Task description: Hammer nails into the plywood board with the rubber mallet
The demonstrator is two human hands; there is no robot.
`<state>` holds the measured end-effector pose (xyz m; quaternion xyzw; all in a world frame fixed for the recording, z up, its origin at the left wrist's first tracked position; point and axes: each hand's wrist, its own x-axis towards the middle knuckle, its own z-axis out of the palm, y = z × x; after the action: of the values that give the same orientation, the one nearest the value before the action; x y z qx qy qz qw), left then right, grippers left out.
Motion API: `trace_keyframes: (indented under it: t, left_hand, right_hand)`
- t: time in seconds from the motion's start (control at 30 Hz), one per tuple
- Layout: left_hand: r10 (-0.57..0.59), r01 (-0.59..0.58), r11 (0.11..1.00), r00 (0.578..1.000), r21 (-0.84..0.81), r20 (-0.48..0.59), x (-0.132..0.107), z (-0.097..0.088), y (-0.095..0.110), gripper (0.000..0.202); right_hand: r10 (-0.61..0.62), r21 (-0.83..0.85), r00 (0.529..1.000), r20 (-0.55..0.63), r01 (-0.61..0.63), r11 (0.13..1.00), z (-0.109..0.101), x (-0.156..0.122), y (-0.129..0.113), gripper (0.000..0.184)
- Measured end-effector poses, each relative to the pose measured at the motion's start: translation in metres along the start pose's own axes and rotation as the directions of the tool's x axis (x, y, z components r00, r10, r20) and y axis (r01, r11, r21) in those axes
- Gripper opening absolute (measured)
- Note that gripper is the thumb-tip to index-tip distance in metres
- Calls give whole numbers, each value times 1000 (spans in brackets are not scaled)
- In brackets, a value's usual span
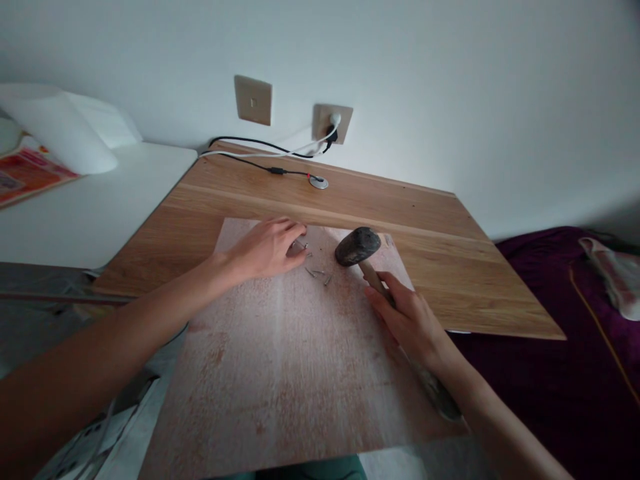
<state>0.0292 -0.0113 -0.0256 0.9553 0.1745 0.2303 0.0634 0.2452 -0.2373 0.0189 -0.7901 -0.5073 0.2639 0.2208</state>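
On a worn pale wooden board [280,373] lie several small metal nails [320,273], near its far edge. My left hand [267,247] rests low over the board beside them, its thumb and forefinger apart. Between those two fingertips more nails [300,245] show, partly covered by the hand. A mallet with a dark, blunt head [358,246] is gripped by my right hand [407,317] around its wooden handle. The mallet's head is at the far right part of the board, just right of the loose nails; its handle slants down toward me.
Beneath the board is a wood-grain tabletop [450,267]. Black and white cables [270,153] run along its back to a wall socket [320,123]. At the left, a white surface [100,207] bears a white roll [75,133]. Purple fabric [545,267] lies to the right.
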Motion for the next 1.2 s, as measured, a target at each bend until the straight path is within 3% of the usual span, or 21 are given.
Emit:
trace_keyframes:
  t: [0.23, 0.37, 0.5, 0.7, 1.07, 1.2]
  left_hand:
    - [31, -31, 999, 999, 29, -25, -30, -15, -10, 31]
    - [56, -54, 997, 997, 53, -47, -34, -20, -11, 34]
    - [164, -154, 981, 982, 115, -90, -33, -26, -6, 34]
    - [270, -273, 958, 962, 86, 43, -28, -32, -1, 16]
    - [254, -255, 967, 965, 13, 63, -17, -35, 6, 13]
    - [156, -153, 983, 987, -98, 25, -7, -30, 12, 11]
  right_hand:
    - [-35, 79, 999, 18, 33, 996, 22, -13, -17, 53]
    - [-36, 53, 999, 16, 35, 998, 24, -13, -24, 54]
    - [-19, 48, 1000, 11, 18, 999, 25, -14, -24, 57]
    - [-33, 18, 999, 30, 32, 999, 23, -12, -25, 56]
    - [-24, 70, 998, 57, 20, 997, 23, -7, -22, 57]
    - [-33, 126, 997, 64, 25, 992, 23, -6, -18, 54]
